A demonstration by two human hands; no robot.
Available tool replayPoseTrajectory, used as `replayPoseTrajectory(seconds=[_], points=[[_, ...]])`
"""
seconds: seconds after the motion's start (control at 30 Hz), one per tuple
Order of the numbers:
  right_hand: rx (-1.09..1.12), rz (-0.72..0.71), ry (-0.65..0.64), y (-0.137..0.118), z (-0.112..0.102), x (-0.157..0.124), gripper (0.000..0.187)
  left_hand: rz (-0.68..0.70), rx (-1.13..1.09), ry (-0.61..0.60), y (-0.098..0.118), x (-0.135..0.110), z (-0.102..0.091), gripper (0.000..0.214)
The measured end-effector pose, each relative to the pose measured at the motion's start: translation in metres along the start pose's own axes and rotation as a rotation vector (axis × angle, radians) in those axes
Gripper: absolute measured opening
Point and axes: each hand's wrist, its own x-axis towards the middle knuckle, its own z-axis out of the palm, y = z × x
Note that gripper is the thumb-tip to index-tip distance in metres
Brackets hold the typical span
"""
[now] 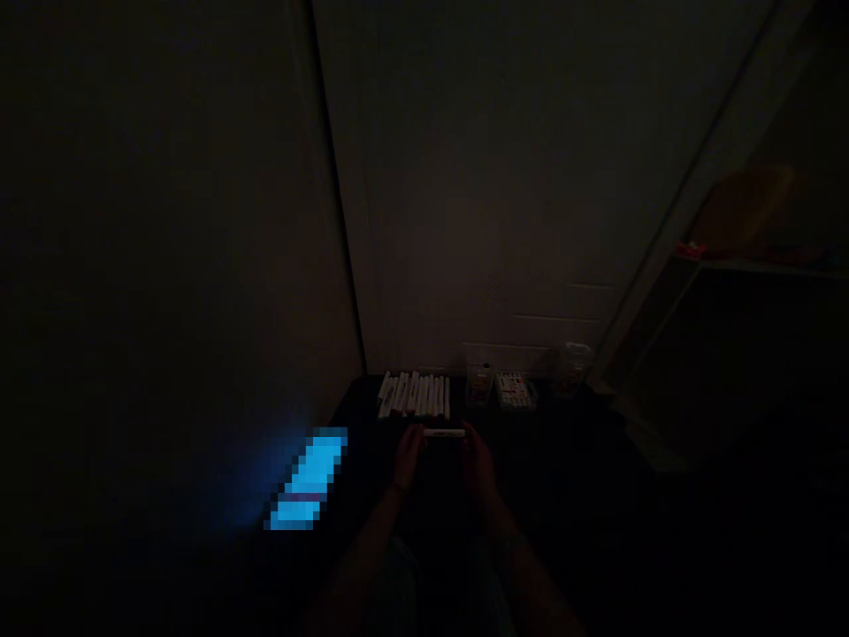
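Observation:
A white marker (444, 433) is held level between my two hands, low over the dark surface. My left hand (409, 447) has its fingers closed on the left end. At the other end, the fingers of my right hand (476, 449) close round the tip. Just beyond my hands, several white markers (415, 395) lie side by side in a row. To the right of that row sits a clear container (515, 391) packed with more white markers. Dim light hides the fine detail of the fingers and the print on the marker.
A small clear container (478, 386) stands between the row and the packed one. Another clear container (576, 367) is farther right, near the wall (424, 221). A glowing blue, blurred screen (309, 479) lies at the left. A shelf unit (762, 265) rises on the right.

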Motion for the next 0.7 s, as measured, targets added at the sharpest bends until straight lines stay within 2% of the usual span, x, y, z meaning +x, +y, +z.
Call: replayPoseTrajectory(seconds=[0.13,0.3,0.57,0.7], points=[[0.099,0.035,-0.014,0.01,-0.001,0.003,0.032,0.007,0.0,-0.009,-0.008,0.004,-0.001,0.042],[0.243,0.091,-0.008,0.021,-0.004,0.005,0.032,-0.006,0.014,0.035,-0.004,0.001,0.002,0.042],[0.333,0.165,-0.031,0.011,0.0,0.004,0.031,-0.002,-0.019,-0.008,-0.002,0.001,-0.001,0.045],[0.296,0.179,-0.042,0.008,0.001,0.002,0.035,-0.011,-0.046,-0.026,-0.002,0.001,-0.001,0.044]])
